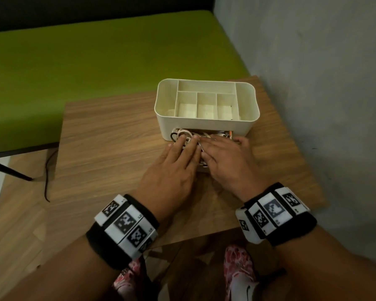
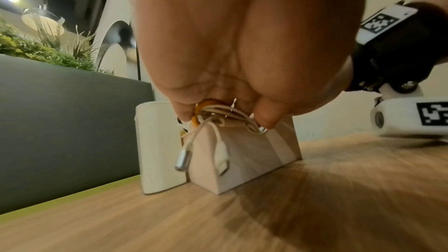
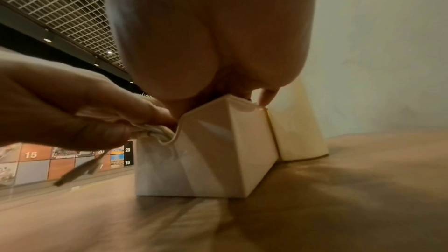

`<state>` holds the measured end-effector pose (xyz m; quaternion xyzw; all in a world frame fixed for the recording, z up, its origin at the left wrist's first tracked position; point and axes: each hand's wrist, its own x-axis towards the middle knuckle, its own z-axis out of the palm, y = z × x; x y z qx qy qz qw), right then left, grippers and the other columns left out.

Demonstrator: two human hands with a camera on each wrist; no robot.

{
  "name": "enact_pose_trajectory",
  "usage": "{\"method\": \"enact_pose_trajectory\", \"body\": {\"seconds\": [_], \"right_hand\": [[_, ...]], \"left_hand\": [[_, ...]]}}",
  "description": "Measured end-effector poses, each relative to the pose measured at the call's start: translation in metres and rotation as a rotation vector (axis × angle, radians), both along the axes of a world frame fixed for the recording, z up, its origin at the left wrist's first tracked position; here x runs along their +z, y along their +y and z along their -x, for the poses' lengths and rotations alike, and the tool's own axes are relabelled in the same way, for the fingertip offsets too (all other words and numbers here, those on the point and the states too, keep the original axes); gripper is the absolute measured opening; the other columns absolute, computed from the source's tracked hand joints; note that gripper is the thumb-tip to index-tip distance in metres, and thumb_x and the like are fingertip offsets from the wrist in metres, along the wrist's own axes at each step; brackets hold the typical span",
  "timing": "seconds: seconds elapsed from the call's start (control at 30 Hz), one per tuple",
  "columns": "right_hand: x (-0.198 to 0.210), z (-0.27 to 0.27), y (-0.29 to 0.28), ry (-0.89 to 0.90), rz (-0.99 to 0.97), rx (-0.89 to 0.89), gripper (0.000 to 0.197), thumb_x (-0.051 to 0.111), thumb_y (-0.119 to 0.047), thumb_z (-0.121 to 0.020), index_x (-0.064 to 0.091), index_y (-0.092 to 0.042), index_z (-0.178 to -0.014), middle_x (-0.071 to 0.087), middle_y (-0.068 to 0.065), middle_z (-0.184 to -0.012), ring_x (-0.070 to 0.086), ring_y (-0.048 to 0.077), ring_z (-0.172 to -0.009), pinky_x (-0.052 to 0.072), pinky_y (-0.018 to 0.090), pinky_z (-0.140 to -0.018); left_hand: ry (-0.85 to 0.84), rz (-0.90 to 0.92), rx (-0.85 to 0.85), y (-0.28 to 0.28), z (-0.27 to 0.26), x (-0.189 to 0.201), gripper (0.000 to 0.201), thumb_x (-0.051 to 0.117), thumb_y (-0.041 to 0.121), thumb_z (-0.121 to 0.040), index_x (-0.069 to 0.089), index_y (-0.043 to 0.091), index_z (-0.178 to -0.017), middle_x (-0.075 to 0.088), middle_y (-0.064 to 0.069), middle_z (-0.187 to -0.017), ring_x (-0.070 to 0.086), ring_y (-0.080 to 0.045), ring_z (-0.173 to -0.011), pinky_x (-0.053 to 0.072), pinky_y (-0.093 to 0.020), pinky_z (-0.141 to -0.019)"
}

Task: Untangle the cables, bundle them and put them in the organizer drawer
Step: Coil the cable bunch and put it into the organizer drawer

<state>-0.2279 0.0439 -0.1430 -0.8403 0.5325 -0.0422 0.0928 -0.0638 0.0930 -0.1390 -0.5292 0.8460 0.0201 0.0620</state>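
In the open drawer [image 3: 218, 150], near side of organizer [image 1: 206, 124]: cables [image 2: 218, 116] bundled, apparently not fully seated; left hand [image 1: 174, 166] and right hand [image 1: 224, 157] press them with flat, straight fingers; drawer unclosed.

A wooden table [image 1: 109, 135] stands against a grey wall [image 1: 313, 51], with a green bench seat [image 1: 74, 61] just beyond its far edge and a dark backrest [image 1: 74, 9] behind that. A thin black cord [image 1: 46, 170] hangs off the table's left side — its end lies on the floor. In the left wrist view, leafy plants [image 2: 36, 49] top a grey planter, and a round lamp [image 2: 41, 20] glows above them.
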Motion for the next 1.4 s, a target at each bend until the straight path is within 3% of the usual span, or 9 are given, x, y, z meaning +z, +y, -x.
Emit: {"method": "enact_pose_trajectory", "body": {"seconds": [0.07,0.17,0.37,0.5,0.7,0.93,1.07,1.13,1.4], "right_hand": [[0.000,0.006,0.001,-0.021,-0.040,0.053,0.049,0.034,-0.042,-0.104,0.034,-0.030,-0.151,0.035,-0.014,-0.156,0.024,0.004,-0.146,0.008,0.033,-0.111],[-0.001,0.018,0.005,-0.083,-0.057,0.139,0.056,0.044,-0.043,-0.100,0.035,-0.023,-0.151,0.032,-0.008,-0.159,0.020,0.006,-0.148,0.004,0.033,-0.117],[-0.016,0.029,-0.003,-0.297,0.181,0.123,0.036,0.059,-0.027,-0.088,0.071,-0.010,-0.118,0.064,0.005,-0.131,0.062,0.018,-0.121,0.048,0.046,-0.101],[-0.024,0.025,-0.006,-0.321,0.298,0.036,0.024,0.067,-0.020,-0.081,0.078,-0.017,-0.102,0.073,-0.003,-0.116,0.069,0.014,-0.106,0.030,0.031,-0.093],[-0.013,0.018,0.001,-0.194,0.309,0.040,0.031,0.052,-0.028,-0.086,0.076,-0.022,-0.104,0.071,-0.007,-0.119,0.064,0.019,-0.112,0.024,0.033,-0.090],[-0.013,0.010,0.023,0.040,0.118,0.063,0.060,0.031,-0.047,-0.089,0.062,-0.018,-0.132,0.056,-0.004,-0.142,0.042,0.017,-0.140,0.019,0.050,-0.112],[-0.023,0.005,0.019,0.089,0.137,0.029,0.054,0.031,-0.044,-0.091,0.066,-0.021,-0.127,0.061,-0.004,-0.137,0.047,0.017,-0.136,0.019,0.053,-0.112],[-0.028,0.005,0.015,0.059,0.131,0.048,0.050,0.032,-0.041,-0.093,0.069,-0.023,-0.122,0.065,-0.005,-0.131,0.053,0.018,-0.131,0.021,0.050,-0.110],[-0.020,0.019,0.006,-0.301,-0.065,0.036,0.046,0.041,-0.044,-0.093,0.060,-0.033,-0.133,0.053,-0.017,-0.142,0.029,-0.001,-0.140,0.017,0.048,-0.117]], "left_hand": [[-0.021,-0.052,0.031,-0.009,0.003,0.004,0.067,-0.010,0.031,-0.092,-0.005,0.009,-0.155,-0.008,-0.013,-0.165,-0.007,-0.031,-0.152,-0.004,-0.039,-0.119],[-0.034,-0.073,0.040,-0.020,0.007,0.004,0.059,0.007,0.030,-0.101,0.001,0.008,-0.156,-0.001,-0.012,-0.165,0.000,-0.028,-0.152,0.006,-0.039,-0.124],[-0.068,-0.013,0.003,-0.031,0.014,0.007,0.057,0.017,0.027,-0.099,0.032,0.005,-0.149,0.036,-0.015,-0.155,0.036,-0.028,-0.140,0.026,-0.038,-0.117],[-0.020,0.021,-0.005,-0.037,0.011,-0.001,0.043,0.030,0.033,-0.101,0.057,0.013,-0.127,0.057,-0.010,-0.137,0.053,-0.025,-0.120,0.038,-0.038,-0.106],[-0.066,0.063,0.033,-0.050,0.018,0.014,0.030,0.042,0.040,-0.101,0.062,0.021,-0.091,0.069,-0.002,-0.093,0.064,-0.021,-0.084,0.040,-0.033,-0.073],[0.110,-0.003,0.142,-0.060,0.016,0.013,0.025,0.049,0.037,-0.097,0.067,0.021,-0.103,0.068,-0.004,-0.099,0.061,-0.023,-0.085,0.035,-0.030,-0.069],[0.517,-0.204,0.171,-0.054,-0.010,0.020,0.026,0.068,0.029,-0.087,0.071,0.026,-0.113,0.071,0.003,-0.115,0.066,-0.016,-0.101,0.051,-0.031,-0.083],[0.651,-0.167,0.182,-0.048,-0.028,0.024,0.037,0.076,0.024,-0.083,0.070,0.025,-0.120,0.065,0.004,-0.129,0.062,-0.016,-0.112,0.049,-0.033,-0.096],[0.605,-0.106,-0.002,-0.049,-0.050,0.014,0.037,0.079,0.026,-0.081,0.072,0.028,-0.117,0.067,0.007,-0.126,0.061,-0.013,-0.109,0.046,-0.028,-0.090]]}}
